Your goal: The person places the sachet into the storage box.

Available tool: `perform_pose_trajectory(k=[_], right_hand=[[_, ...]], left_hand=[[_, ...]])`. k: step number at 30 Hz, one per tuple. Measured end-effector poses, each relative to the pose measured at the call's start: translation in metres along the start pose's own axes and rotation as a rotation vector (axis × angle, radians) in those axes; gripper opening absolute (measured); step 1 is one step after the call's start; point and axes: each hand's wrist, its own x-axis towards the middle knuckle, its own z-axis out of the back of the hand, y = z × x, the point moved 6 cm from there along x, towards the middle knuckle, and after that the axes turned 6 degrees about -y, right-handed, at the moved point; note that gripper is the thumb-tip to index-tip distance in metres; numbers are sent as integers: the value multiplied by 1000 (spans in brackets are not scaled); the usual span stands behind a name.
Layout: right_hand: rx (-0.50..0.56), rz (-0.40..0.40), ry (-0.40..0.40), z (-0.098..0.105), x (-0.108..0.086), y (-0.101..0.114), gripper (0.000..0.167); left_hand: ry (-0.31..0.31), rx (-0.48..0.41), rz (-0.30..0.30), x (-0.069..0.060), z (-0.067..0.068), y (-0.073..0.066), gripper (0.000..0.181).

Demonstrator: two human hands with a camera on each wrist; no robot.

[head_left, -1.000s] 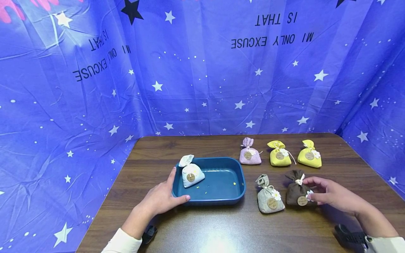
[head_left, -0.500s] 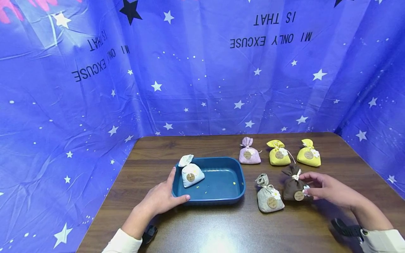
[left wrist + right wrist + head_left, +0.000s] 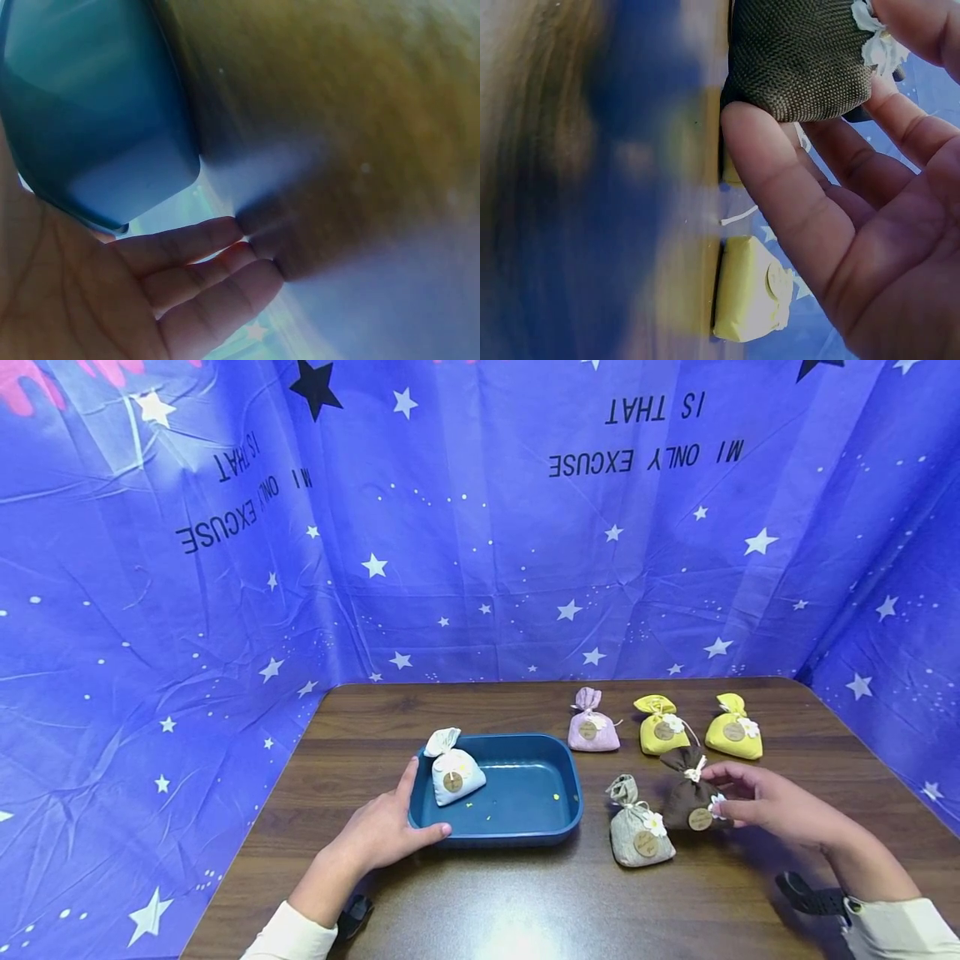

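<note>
In the head view my right hand (image 3: 780,806) pinches a dark brown cloth pouch (image 3: 684,797) by its right side, thumb at its white flower. The right wrist view shows the brown pouch (image 3: 799,64) between the thumb and fingers of my right hand (image 3: 870,202). My left hand (image 3: 382,827) rests at the left end of a blue tray (image 3: 495,839), fingers straight and thumb at the front rim. A white pouch (image 3: 457,775) lies inside the tray, its tied top over the back left rim. Beside the brown pouch stands a grey pouch (image 3: 637,835).
Behind stand a lilac pouch (image 3: 592,731), a yellow pouch (image 3: 658,739) and another yellow pouch (image 3: 731,737) farther right. The brown wooden table (image 3: 360,718) ends at a blue curtain (image 3: 487,568) with stars. Small yellow bits lie in the tray.
My right hand and the brown pouch have moved left and slightly back, bringing the pouch's top near the middle yellow pouch. My left hand and the tray have stayed put.
</note>
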Motion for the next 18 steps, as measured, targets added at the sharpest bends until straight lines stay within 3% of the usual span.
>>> perform_pose_trajectory(k=[18], right_hand=[[12, -10, 8, -3, 31, 13, 37]], left_hand=[[-5, 1, 4, 0, 0, 1, 119]])
